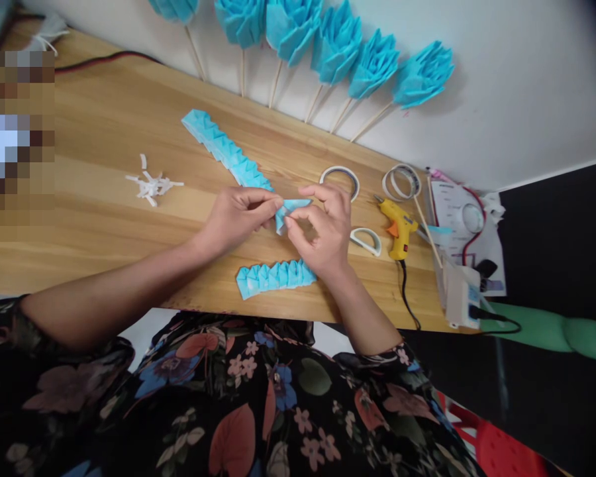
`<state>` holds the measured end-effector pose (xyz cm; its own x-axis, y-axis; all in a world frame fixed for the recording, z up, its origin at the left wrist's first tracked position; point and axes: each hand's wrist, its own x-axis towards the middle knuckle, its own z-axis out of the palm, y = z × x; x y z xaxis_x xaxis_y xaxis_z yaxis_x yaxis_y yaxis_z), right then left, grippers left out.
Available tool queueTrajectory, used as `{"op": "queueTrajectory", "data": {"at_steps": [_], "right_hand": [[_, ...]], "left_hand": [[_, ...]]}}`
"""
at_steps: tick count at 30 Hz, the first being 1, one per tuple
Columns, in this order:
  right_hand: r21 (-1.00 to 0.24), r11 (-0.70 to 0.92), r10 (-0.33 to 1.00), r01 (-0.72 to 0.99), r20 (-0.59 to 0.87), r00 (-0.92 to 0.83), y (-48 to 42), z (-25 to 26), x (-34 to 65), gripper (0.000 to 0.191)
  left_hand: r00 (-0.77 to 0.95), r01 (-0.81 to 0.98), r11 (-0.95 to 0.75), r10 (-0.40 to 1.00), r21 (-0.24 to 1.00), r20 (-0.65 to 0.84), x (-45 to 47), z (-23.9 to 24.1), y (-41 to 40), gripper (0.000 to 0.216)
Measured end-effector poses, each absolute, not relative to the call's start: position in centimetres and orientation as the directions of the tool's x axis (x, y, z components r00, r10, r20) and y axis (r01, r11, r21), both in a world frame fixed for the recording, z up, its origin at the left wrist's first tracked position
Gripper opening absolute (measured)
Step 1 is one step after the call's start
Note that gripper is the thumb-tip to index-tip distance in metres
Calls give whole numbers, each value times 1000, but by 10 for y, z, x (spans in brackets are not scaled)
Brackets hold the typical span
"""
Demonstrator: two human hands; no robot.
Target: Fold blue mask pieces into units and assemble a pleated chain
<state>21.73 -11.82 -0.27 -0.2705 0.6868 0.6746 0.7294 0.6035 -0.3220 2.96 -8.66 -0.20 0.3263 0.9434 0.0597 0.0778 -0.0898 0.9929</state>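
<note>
Between my two hands is a small folded piece of blue paper, held above the wooden table. My left hand pinches its left edge between thumb and finger. On its right side, my right hand grips the lower part with thumb and forefinger, the other fingers curled above. A long strip of overlapping folded blue paper lies beyond my left hand, its near end close to my fingers. Nearer my body lies a shorter pleated blue strip, its right end partly hidden by my right wrist.
Several blue paper flowers on sticks lean against the wall. White paper scraps lie left. To the right are tape rolls, a yellow glue gun with a cord, a white half-ring and a power strip.
</note>
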Motion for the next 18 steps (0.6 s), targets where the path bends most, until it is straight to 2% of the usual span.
{"op": "queueTrajectory", "data": {"at_steps": [5, 11, 18], "right_hand": [[-322, 577, 689, 751, 686, -235, -118, -1, 219, 8], [-417, 520, 756, 745, 630, -175, -120, 2, 220, 9], [-382, 525, 724, 760, 670, -164, -117, 2, 222, 10]], "left_hand": [[319, 79, -80, 946, 994, 50, 29, -1, -87, 33], [343, 84, -53, 939, 995, 21, 28, 2, -88, 29], [385, 87, -46, 923, 995, 9, 28, 7, -90, 24]]}}
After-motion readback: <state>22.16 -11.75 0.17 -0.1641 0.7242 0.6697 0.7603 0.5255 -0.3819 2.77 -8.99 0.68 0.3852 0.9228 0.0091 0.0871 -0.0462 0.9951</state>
